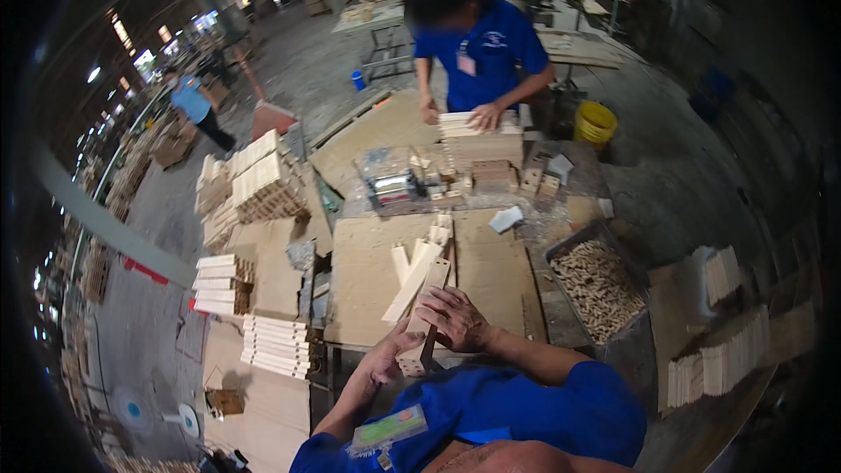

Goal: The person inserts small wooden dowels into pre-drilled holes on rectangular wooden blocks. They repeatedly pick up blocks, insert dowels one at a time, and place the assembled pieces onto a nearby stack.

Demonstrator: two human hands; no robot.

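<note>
My right hand [453,317] grips a pale wooden slat [431,289] near its lower part, fingers curled over the top. My left hand [388,357] holds the same slat's lower end from below, at the near edge of the plywood workbench [368,289]. More slats [419,258] lie fanned on the bench just beyond my hands. My blue sleeves fill the lower part of the view.
A crate of small wooden dowels [598,285] stands right of the bench. Stacks of slats [263,184] lie at the left and right [720,355]. Across the bench a person in blue [482,44] handles a slat bundle [477,127]. A yellow bucket [595,122] sits behind.
</note>
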